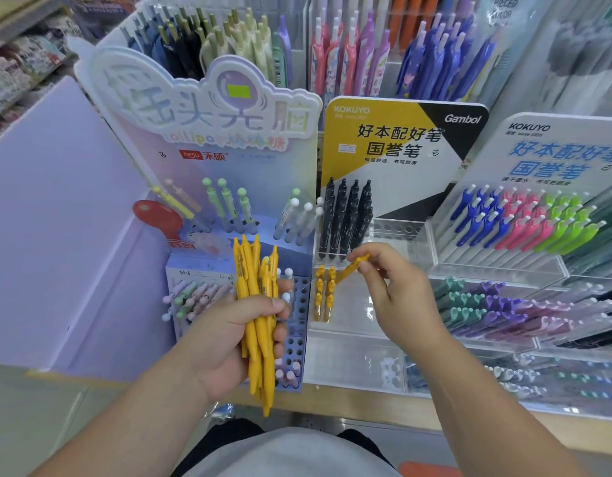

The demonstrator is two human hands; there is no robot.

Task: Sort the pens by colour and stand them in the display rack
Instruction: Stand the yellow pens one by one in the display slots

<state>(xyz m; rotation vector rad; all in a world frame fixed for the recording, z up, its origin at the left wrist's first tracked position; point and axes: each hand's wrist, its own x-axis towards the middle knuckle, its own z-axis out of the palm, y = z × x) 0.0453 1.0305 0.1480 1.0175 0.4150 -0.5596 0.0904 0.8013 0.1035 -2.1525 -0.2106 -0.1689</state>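
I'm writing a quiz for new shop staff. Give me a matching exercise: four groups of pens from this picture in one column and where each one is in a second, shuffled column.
1. yellow bundle
2. single yellow pen
3. black pens
4. standing yellow pens

A. back of the clear rack
B. gripped in the left hand
C. front of the clear rack
D. pinched in the right hand

Pairs: 1-B, 2-D, 3-A, 4-C

Both bare forearms reach forward. The left hand [228, 342], palm turned up, has its fingers [280, 333] curled round a bundle of yellow plastic pens [254, 294]. The right hand [401, 294], further forward, pinches a single yellow plastic pen [349, 268] between thumb and fingertips.
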